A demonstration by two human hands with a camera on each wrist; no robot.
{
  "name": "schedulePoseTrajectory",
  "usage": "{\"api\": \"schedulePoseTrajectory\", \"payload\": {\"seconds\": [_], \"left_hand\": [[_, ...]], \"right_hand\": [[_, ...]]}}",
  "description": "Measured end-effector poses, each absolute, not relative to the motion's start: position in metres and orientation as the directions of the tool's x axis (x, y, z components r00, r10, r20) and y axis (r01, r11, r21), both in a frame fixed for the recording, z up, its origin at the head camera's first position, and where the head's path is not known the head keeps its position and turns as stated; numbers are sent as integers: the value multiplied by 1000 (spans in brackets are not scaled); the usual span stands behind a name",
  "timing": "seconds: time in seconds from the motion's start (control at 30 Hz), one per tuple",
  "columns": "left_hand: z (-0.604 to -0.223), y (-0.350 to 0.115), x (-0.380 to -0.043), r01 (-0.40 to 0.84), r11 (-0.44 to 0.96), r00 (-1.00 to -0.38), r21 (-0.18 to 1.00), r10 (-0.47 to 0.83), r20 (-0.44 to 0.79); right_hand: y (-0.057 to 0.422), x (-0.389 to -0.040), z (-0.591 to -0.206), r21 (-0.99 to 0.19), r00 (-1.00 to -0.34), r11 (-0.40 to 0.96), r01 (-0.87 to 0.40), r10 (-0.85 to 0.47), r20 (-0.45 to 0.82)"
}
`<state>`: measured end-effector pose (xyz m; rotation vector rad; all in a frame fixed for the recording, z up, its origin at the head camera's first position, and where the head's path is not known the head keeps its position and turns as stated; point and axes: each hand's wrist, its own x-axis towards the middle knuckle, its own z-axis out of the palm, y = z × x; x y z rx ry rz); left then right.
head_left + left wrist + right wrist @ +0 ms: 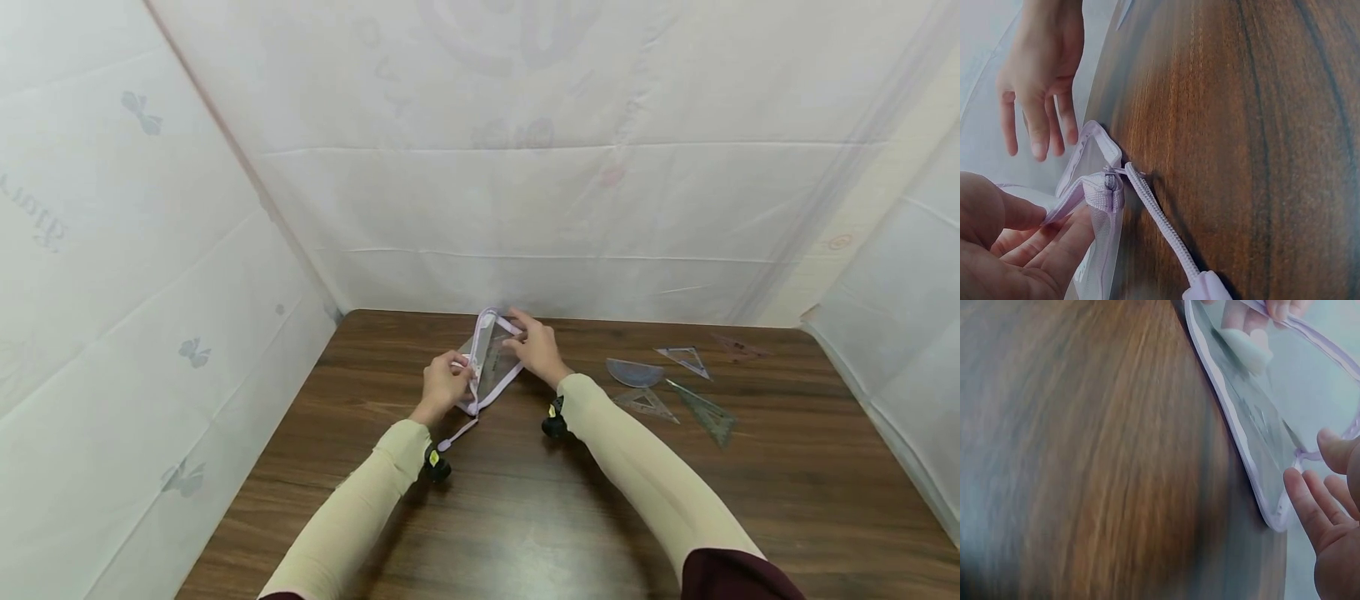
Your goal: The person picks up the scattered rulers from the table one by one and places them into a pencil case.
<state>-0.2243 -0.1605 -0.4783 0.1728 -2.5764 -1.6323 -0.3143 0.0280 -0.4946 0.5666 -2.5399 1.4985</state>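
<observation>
A see-through zip pouch [498, 354] with lilac edging stands at the back of the table, its mouth spread apart. My left hand [444, 383] pinches the lilac edge between thumb and fingers, as the left wrist view also shows. From the zip hangs a lilac cord pull [1163, 219], trailing onto the wood. On the pouch's other side, my right hand [538, 346] has its fingers and thumb apart, close to the edge; in the right wrist view nothing lies between its fingers [1310, 509]. Something white [1247, 351] shows through the clear side, its kind unclear.
To the right on the brown table [487, 517] lie a protractor [634, 372], several clear set squares [645, 403], among them a greenish one [708, 414], and a reddish flat piece [741, 347]. White sheeting [480, 208] hangs behind and at both sides.
</observation>
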Motion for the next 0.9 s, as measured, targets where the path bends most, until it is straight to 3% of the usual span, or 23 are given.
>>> {"api": "schedulePoseTrajectory", "payload": {"seconds": [0.5, 0.9], "left_hand": [[-484, -165, -229, -37, 399, -989, 916, -146, 23], [-483, -164, -227, -50, 380, -988, 923, -156, 11]], "right_hand": [[55, -314, -482, -728, -865, 491, -479, -404, 296], [89, -312, -467, -607, -804, 575, -548, -562, 194]]}}
